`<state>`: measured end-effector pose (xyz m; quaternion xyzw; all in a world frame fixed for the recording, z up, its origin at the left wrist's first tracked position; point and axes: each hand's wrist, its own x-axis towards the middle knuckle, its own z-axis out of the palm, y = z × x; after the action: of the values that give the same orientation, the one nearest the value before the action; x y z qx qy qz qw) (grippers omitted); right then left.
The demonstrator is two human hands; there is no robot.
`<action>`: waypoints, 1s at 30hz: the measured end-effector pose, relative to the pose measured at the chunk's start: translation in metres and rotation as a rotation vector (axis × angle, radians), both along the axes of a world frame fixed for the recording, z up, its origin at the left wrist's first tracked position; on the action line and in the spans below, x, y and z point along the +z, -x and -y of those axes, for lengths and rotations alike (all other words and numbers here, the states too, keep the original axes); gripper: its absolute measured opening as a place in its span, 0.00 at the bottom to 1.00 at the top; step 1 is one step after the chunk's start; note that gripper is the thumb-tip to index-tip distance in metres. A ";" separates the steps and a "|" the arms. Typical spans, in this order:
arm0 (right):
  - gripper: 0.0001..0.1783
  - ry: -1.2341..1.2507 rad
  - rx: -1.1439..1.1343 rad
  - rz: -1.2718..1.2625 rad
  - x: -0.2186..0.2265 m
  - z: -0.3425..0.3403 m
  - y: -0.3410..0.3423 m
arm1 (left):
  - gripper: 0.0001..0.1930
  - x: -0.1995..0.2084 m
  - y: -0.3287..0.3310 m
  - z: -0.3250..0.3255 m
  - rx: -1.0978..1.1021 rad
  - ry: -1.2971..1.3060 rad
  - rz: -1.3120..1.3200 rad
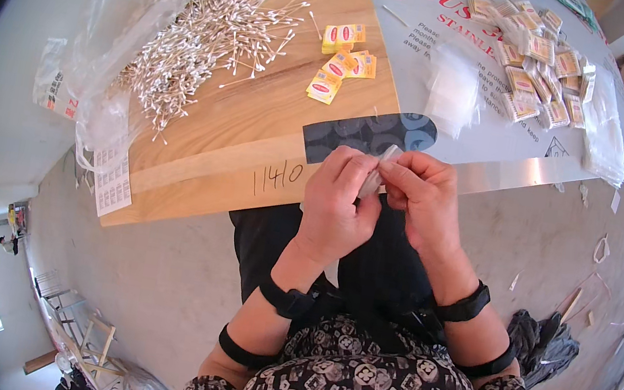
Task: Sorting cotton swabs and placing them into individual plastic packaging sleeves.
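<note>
My left hand and my right hand meet at the table's front edge, both closed on a small clear plastic bag. My left fingers wrap round its lower part, and the right thumb and fingertips pinch its upper end. What the bag contains is mostly hidden by my fingers. Just beyond them lies a dark patterned pad. Small yellow printed cards sit in loose stacks on the wooden board. To their left spreads a big heap of cotton swabs, partly inside a large clear bag.
Flat clear bags lie on the metal-sheet surface at the right. Beyond them are piled several filled swab packets, with more clear plastic beside them. A printed label sheet hangs over the left edge. Black plastic lies on the floor.
</note>
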<state>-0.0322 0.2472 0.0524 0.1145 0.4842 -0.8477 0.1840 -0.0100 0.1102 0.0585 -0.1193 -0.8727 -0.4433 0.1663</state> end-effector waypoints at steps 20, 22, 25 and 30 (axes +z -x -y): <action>0.09 -0.083 -0.013 -0.029 -0.009 -0.004 -0.004 | 0.03 -0.003 -0.001 -0.006 -0.022 -0.325 0.259; 0.09 -0.083 -0.017 -0.034 -0.012 -0.007 -0.002 | 0.03 0.002 0.001 -0.005 -0.041 -0.205 0.252; 0.09 -0.029 0.033 -0.079 -0.015 -0.011 -0.002 | 0.04 -0.002 0.000 -0.002 -0.039 -0.286 0.339; 0.07 0.054 0.045 -0.050 -0.017 -0.010 -0.004 | 0.04 0.007 0.003 -0.002 -0.010 -0.447 0.547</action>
<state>-0.0280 0.2571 0.0357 0.0774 0.4679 -0.8588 0.1940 -0.0127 0.1118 0.0659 0.0391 -0.7657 -0.6398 -0.0536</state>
